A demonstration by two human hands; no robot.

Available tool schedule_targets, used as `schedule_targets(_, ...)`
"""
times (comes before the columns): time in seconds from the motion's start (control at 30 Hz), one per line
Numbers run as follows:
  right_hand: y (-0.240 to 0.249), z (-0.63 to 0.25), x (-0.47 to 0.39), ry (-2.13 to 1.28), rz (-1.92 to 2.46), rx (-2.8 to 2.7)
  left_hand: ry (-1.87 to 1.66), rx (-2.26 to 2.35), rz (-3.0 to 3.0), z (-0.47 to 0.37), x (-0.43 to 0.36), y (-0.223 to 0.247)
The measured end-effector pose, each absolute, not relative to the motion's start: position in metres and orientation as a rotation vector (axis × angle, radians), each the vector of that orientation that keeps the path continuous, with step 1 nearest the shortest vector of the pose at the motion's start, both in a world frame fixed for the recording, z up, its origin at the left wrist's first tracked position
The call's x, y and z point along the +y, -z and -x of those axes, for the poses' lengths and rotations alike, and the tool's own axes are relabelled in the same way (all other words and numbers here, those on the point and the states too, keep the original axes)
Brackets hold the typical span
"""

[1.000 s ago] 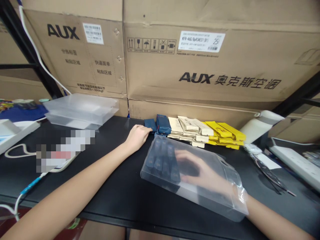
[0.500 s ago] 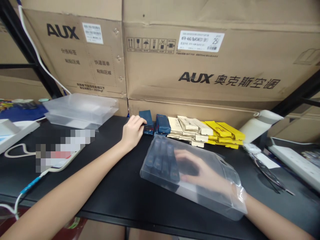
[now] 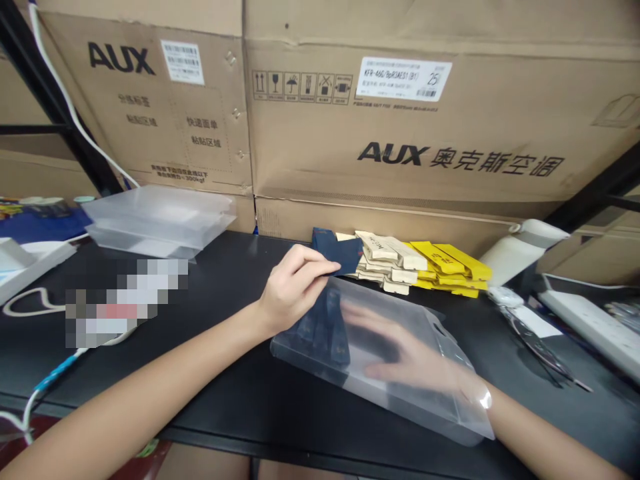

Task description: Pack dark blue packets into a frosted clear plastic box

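Observation:
My left hand pinches a dark blue packet by its near edge, above the back left corner of a clear plastic bag. The bag lies flat on the black table with its opening toward the right. Through its film I see my right hand reaching inside, fingers and thumb apart, holding nothing. Several dark blue packets lie in a row at the bag's closed end, partly covered by my left hand. Behind the held packet is another dark blue packet, next to cream packets and yellow packets.
Frosted plastic sheets are stacked at the back left. A phone, blurred out, lies on the left with a cable. A white bottle, glasses and a power strip sit at the right. AUX cartons form the back.
My left hand has lifted a dark blue packet from the back of the table and carried it right, over the bag's corner. My right hand stays inside the bag, which has shifted slightly left.

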State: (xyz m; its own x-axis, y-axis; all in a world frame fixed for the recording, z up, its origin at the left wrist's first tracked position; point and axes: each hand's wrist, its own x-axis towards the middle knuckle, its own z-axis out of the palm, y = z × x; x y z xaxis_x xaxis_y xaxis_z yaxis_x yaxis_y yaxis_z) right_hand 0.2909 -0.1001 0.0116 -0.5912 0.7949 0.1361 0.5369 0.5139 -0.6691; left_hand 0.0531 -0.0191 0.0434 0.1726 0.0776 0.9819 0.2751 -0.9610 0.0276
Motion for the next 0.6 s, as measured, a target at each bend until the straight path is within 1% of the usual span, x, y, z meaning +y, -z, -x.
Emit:
schedule_targets(0.17, -0.0095, -0.293, -0.1005, -0.809, 1.105, -2.318, 2.003, -0.353, 2.499, -0.0573, -0.0207, -0.041)
schedule_targets(0.33, -0.0122, -0.2909, -0.1008, -0.814, 1.114, -2.301, 2.158, -0.708, 2.957, -0.0628, -0.0261, -0.0421)
schedule_targets(0.4, -0.0128, -0.2899, -0.1013, -0.839, 1.12, -2.287, 2.101, -0.867, 3.265, -0.063, -0.026, -0.0423)
schedule_targets(0.47, -0.0133, -0.2893, -0.1026, -0.879, 1.149, -2.261, 1.956, -0.979, 3.565, -0.0626, -0.0244, -0.0426)
schedule_targets(0.6, -0.0161, -0.2887, -0.1036, -0.89, 1.205, -2.183, 1.768, -1.144, 3.773, -0.0611, -0.0184, -0.0428)
